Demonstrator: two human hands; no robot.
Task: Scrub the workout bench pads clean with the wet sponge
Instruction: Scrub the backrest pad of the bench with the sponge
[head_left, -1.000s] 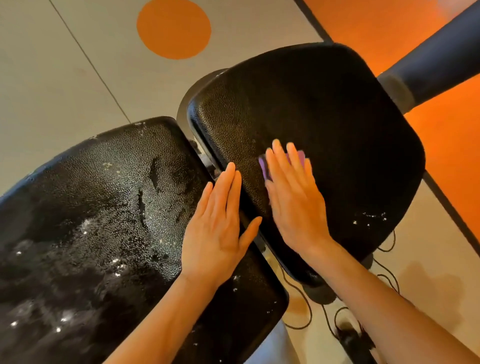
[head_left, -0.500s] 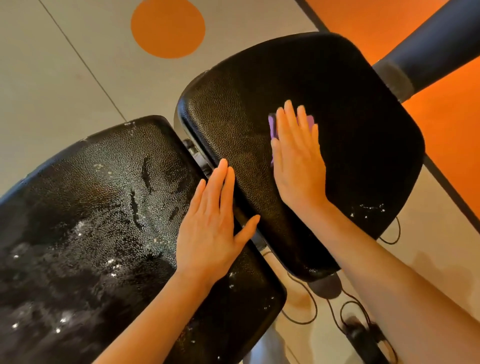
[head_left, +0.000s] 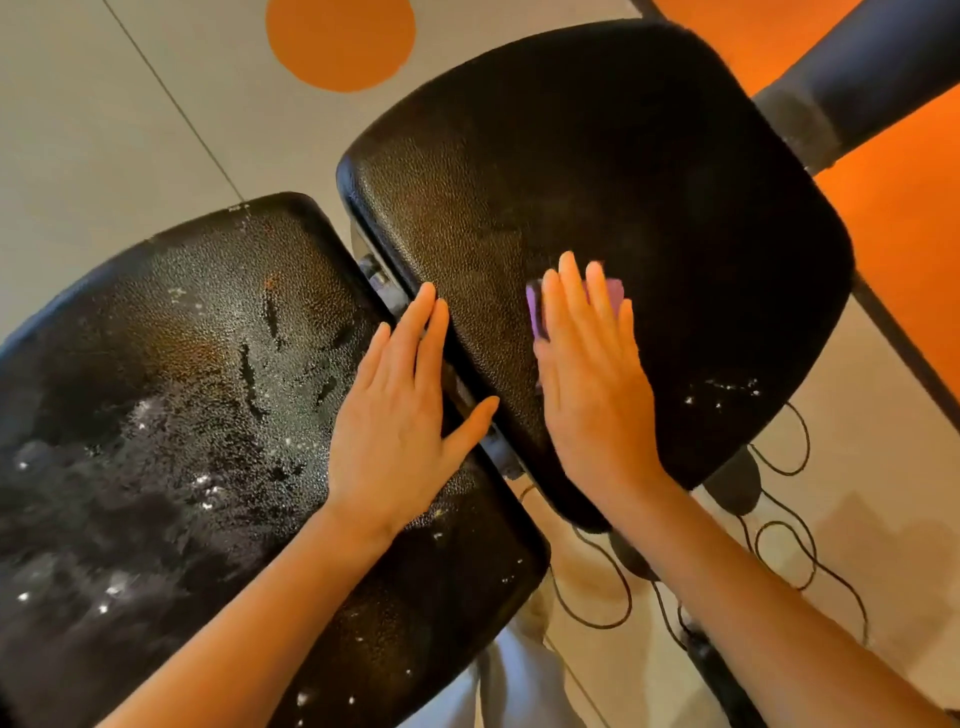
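Two black textured bench pads fill the view. The long pad (head_left: 171, 415) at left is wet, with foam flecks and dark streaks. The seat pad (head_left: 649, 182) at right is mostly dry-looking, with a few white specks near its right edge. My right hand (head_left: 592, 379) lies flat on the seat pad and presses a purple sponge (head_left: 535, 306), which shows only at its fingertips. My left hand (head_left: 405, 415) rests flat, fingers together, on the long pad's right edge by the gap between the pads.
A metal hinge bracket (head_left: 384, 291) shows in the gap between the pads. A dark padded roller bar (head_left: 857, 67) crosses the top right. Black cables (head_left: 779, 545) loop on the beige floor below the seat. Orange floor (head_left: 914, 234) lies to the right.
My right hand has slid the sponge back toward me along the seat pad, after pushing it farther away half a second ago. My left hand has stayed in place.
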